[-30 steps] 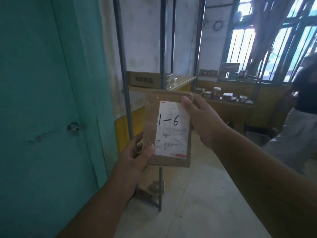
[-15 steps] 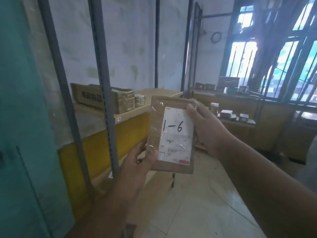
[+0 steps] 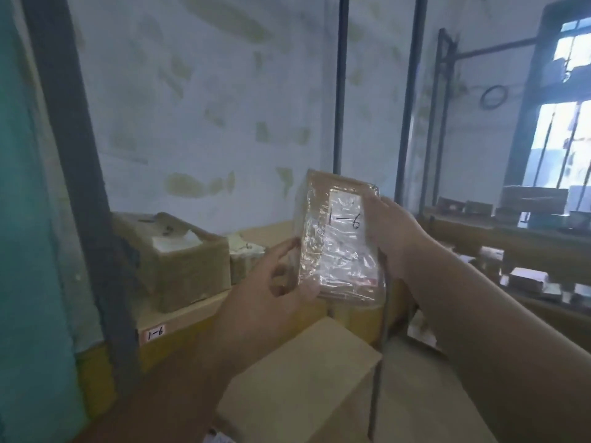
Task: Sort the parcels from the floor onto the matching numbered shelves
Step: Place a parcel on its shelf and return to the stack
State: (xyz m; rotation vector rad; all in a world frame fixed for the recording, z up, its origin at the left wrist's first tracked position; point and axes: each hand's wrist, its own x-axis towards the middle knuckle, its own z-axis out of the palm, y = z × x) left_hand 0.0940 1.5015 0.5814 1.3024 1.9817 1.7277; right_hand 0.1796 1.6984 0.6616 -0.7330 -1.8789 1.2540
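A flat brown parcel (image 3: 335,238) wrapped in clear tape, with a white label reading "1-6", is held upright in front of me. My left hand (image 3: 275,289) grips its lower left corner, thumb on the front. My right hand (image 3: 393,231) grips its right edge near the top. Behind and to the left runs a wooden shelf (image 3: 192,311) whose front edge bears a small tag (image 3: 155,333) marked "1-6".
Two taped cardboard boxes (image 3: 179,260) sit on the 1-6 shelf by a dark steel upright (image 3: 80,174). A lower shelf board (image 3: 303,378) lies below my hands. More racks with small parcels (image 3: 527,279) stand at the right, near a window.
I have moved closer to the rack. The 1-6 shelf tag and the boxes now fill the left of the view. Both hands still hold the parcel, now tilted slightly.
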